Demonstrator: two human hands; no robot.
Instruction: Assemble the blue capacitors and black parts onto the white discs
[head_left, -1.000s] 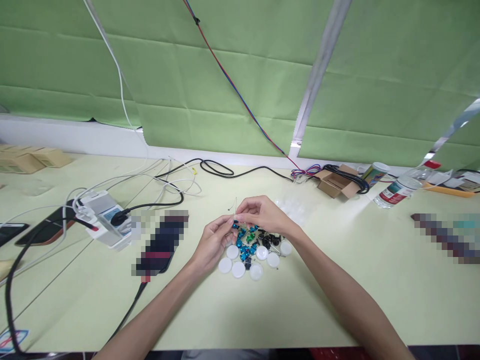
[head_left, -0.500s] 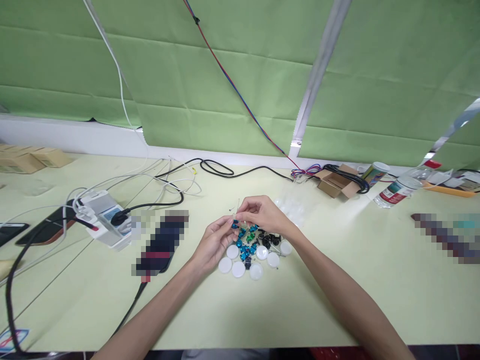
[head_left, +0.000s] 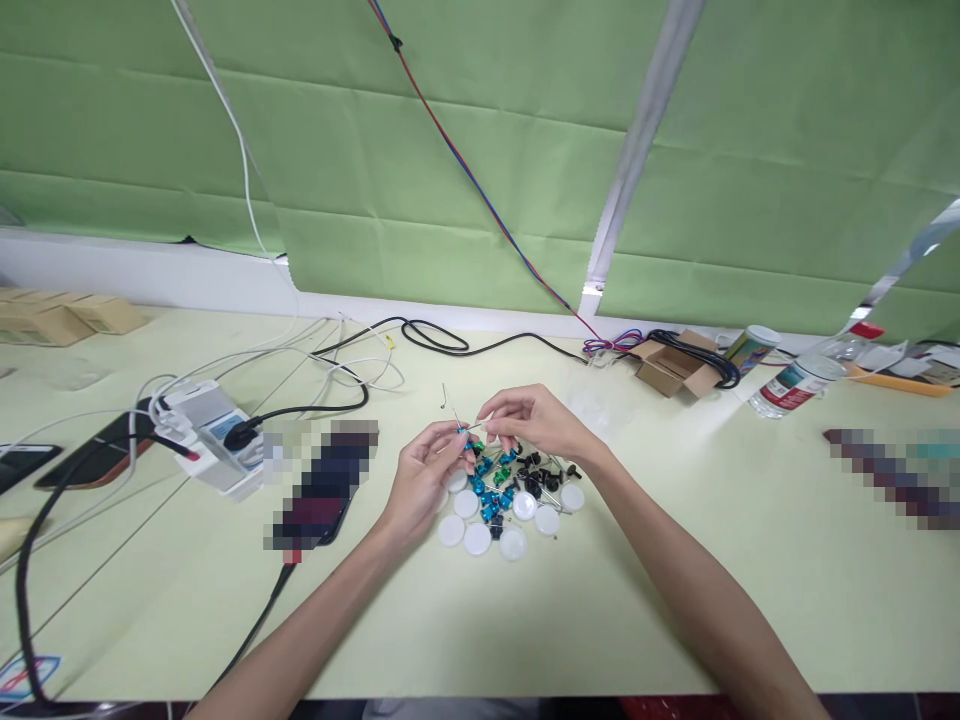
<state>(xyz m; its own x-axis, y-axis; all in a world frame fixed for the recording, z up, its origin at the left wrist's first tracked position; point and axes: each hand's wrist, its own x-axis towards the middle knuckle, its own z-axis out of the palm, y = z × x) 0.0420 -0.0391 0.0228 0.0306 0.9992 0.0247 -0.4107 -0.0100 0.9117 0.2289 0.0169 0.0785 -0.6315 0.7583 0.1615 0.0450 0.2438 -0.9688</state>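
Observation:
My left hand (head_left: 424, 478) and my right hand (head_left: 529, 420) meet above a small heap of parts at the table's middle. Between their fingertips they pinch a thin metal wire piece (head_left: 459, 420) with a small blue bead on it; its hooked end sticks up and to the left. Below lie several blue and green beads (head_left: 491, 487), black small parts (head_left: 536, 478) and several white round discs (head_left: 478, 538). Both hands are closed in a pinch.
A white power strip (head_left: 210, 436) with plugged cables sits to the left, beside a blurred phone (head_left: 322, 488). Black and white cables (head_left: 352, 370) loop behind. An open cardboard box (head_left: 675, 364), a plastic bottle (head_left: 795, 382) and a can (head_left: 752, 345) stand at the back right.
The hands have drawn slightly apart and the wire piece has tilted, its hooked tip now pointing up to the left. The camera view rose a little.

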